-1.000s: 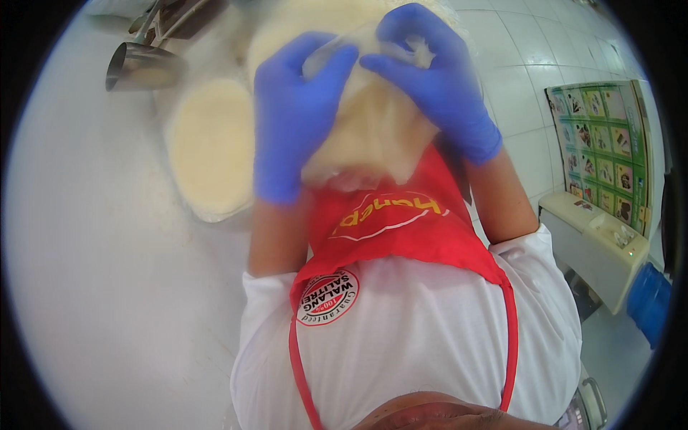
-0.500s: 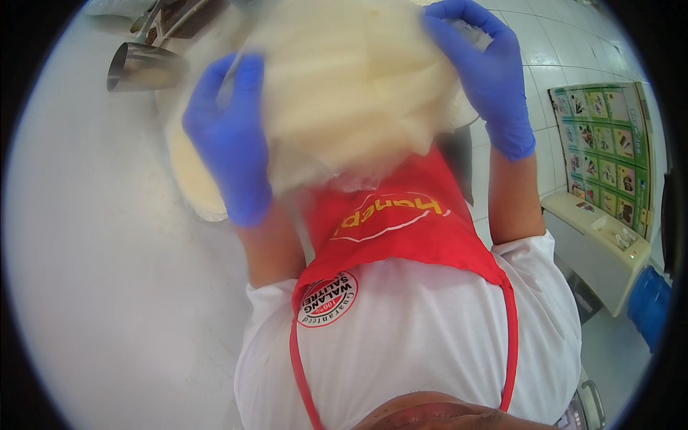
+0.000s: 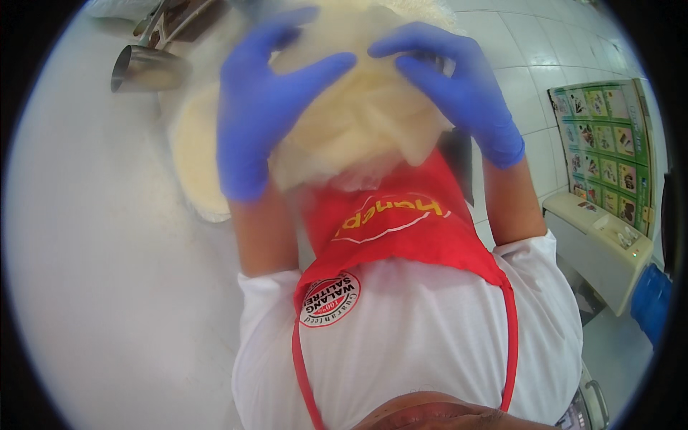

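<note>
A pale cream, thin, floppy sheet hangs in soft folds in front of my red apron, blurred by motion. Both hands wear blue gloves. My left hand lies over the left side of the sheet, its thumb stretched well apart from its fingers. On the right, my right hand has its thumb and forefinger brought close together at the upper part of the sheet, seemingly pinching it. Clear crinkled plastic shows at the sheet's lower edge. Beside my left wrist lies a rounded pale yellow piece on the white table.
A metal cup-like scoop lies on the white table at the far left. White shreds or grains show beyond my right hand. To the right are a tiled floor, a picture board and a cream dispenser with a blue bottle.
My left hand has moved up and right over the sheet, its thumb now spread. My right hand has come inward to the left, closer to it. The sheet's folds have shifted.
</note>
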A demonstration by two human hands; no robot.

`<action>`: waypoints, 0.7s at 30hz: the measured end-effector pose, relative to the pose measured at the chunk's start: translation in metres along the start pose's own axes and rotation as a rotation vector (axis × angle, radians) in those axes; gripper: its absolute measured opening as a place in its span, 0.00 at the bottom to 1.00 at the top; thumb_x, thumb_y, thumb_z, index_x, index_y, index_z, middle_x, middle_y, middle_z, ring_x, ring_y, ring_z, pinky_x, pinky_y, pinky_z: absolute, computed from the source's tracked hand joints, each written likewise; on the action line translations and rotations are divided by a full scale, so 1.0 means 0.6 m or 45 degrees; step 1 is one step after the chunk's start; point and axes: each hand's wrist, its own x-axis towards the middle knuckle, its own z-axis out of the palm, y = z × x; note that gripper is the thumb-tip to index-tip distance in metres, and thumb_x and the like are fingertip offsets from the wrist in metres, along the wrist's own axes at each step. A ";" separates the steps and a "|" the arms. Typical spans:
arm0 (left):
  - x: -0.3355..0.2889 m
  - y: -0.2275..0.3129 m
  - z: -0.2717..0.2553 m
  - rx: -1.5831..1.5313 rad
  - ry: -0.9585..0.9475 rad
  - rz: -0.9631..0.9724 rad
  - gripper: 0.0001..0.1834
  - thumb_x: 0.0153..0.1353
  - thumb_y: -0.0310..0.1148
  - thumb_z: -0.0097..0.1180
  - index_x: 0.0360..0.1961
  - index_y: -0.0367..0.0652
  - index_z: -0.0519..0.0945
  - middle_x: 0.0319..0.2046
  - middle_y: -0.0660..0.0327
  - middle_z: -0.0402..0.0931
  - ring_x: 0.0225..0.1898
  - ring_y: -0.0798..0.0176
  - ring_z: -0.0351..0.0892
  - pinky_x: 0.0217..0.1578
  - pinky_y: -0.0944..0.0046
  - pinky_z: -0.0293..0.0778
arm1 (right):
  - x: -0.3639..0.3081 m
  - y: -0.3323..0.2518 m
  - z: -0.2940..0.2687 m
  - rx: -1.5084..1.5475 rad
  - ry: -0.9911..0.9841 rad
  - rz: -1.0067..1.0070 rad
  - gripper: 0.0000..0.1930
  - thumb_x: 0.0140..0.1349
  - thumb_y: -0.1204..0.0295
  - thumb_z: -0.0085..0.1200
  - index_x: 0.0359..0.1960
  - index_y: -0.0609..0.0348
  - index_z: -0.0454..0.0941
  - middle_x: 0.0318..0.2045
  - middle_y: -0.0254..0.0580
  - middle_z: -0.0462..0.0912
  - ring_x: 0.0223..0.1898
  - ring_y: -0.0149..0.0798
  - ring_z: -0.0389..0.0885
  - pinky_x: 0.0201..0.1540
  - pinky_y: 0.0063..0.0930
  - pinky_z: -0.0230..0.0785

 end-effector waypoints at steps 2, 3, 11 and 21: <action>0.003 0.029 0.006 -0.002 -0.084 -0.080 0.22 0.56 0.32 0.73 0.51 0.36 0.85 0.40 0.61 0.84 0.43 0.70 0.81 0.45 0.68 0.77 | -0.005 -0.009 -0.003 -0.145 0.026 -0.012 0.09 0.61 0.82 0.60 0.43 0.62 0.86 0.40 0.35 0.86 0.47 0.30 0.81 0.53 0.26 0.72; 0.004 0.028 0.007 0.024 -0.082 -0.091 0.20 0.57 0.32 0.73 0.50 0.36 0.86 0.38 0.63 0.84 0.40 0.71 0.80 0.43 0.69 0.76 | -0.007 -0.008 -0.004 -0.150 0.041 0.016 0.10 0.61 0.82 0.60 0.44 0.61 0.86 0.40 0.35 0.86 0.47 0.30 0.81 0.54 0.26 0.72; 0.005 0.007 0.004 -0.214 0.024 -0.158 0.15 0.58 0.36 0.73 0.31 0.34 0.83 0.20 0.72 0.71 0.23 0.78 0.64 0.24 0.68 0.62 | 0.007 0.006 -0.008 -0.184 0.004 -0.235 0.13 0.61 0.83 0.60 0.46 0.59 0.87 0.42 0.36 0.86 0.48 0.31 0.82 0.56 0.29 0.73; -0.019 -0.024 -0.067 -0.236 0.397 -0.366 0.16 0.61 0.30 0.71 0.47 0.32 0.86 0.39 0.63 0.85 0.38 0.73 0.78 0.44 0.72 0.72 | -0.004 0.004 -0.053 0.168 -0.011 0.013 0.16 0.64 0.82 0.54 0.52 0.65 0.85 0.49 0.42 0.85 0.53 0.35 0.82 0.61 0.30 0.71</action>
